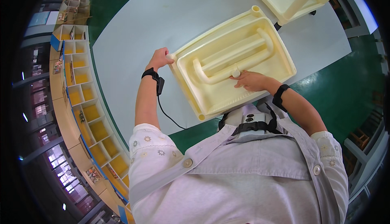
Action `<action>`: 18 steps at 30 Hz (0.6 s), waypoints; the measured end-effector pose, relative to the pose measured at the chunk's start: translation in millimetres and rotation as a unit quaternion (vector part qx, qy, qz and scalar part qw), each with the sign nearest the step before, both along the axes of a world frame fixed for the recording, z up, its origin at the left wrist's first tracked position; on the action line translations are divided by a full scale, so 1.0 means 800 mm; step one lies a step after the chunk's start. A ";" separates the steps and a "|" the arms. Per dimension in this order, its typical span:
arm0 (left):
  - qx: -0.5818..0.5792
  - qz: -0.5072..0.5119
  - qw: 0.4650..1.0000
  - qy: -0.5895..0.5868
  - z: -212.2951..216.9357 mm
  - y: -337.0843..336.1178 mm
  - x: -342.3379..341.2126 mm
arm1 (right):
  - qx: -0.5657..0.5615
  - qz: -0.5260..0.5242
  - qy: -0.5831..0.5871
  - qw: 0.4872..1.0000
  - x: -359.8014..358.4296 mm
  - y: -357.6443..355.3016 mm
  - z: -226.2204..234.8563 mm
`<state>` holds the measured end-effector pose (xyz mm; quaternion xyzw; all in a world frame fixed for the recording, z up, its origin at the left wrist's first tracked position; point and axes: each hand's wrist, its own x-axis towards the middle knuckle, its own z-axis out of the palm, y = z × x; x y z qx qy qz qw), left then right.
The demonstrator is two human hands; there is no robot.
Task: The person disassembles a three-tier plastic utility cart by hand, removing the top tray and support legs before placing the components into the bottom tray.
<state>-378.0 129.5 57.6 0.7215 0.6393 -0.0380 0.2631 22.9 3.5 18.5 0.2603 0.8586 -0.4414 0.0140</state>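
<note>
A cream plastic tray (191,98) with raised rims and round corner sockets lies tilted across the near side of the table. Inside it rest a curved tubular handle (221,76) and straight tubes (235,54) of the same colour. My left hand (160,58) is closed round the tray's left corner, beside a round post end. Over the tray's near half, my right hand (252,81) has its fingers apart. Its fingertips reach a short round stub (235,73) on the handle.
A cream trolley frame (284,1) with legs and dark casters stands at the table's far right. The large pale table (134,29) lies under the tray. Low shelving (87,98) with yellow-backed compartments curves along the left. A black cable (168,116) hangs from my left wrist band.
</note>
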 end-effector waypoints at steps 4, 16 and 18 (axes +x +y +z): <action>0.020 0.013 0.999 -0.030 0.000 -0.013 0.004 | -0.032 0.007 -0.019 0.999 0.001 0.007 0.004; 0.173 0.233 0.923 -0.253 0.044 -0.062 0.049 | 0.013 0.029 0.046 0.998 0.004 0.004 -0.015; 0.078 0.181 0.922 -0.333 0.064 -0.085 0.095 | -0.040 -0.023 0.090 0.995 0.003 0.002 -0.022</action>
